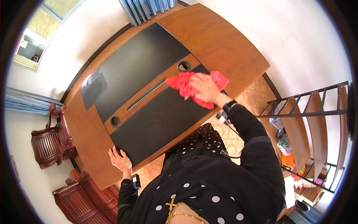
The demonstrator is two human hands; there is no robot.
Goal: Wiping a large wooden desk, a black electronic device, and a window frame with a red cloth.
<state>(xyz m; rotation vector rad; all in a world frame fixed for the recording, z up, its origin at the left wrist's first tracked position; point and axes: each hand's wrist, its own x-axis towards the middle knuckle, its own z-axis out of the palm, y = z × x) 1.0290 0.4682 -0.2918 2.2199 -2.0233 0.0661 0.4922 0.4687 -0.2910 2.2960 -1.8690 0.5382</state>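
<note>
A crumpled red cloth point(186, 86) lies bunched on the wooden table point(221, 36), over the right end of the near black panel point(156, 120). My right hand point(205, 88) grips it from above, slightly blurred, and part of the cloth trails beneath my wrist. Flat on the tabletop at the near left corner of that panel rests my left hand point(120, 161), fingers apart, holding nothing. Between the near panel and the far black panel point(139, 67) runs a wooden strip with a slot point(146, 94) and two round cable holes, one a ring point(183, 66) close to the cloth.
A dark translucent sheet point(95, 88) lies on the table's far left. Carved wooden chairs point(53, 137) and a wooden bench point(86, 198) stand at the left. A metal-framed shelf point(303, 114) with bags and boxes is at the right. Blue curtains point(151, 9) hang behind the table.
</note>
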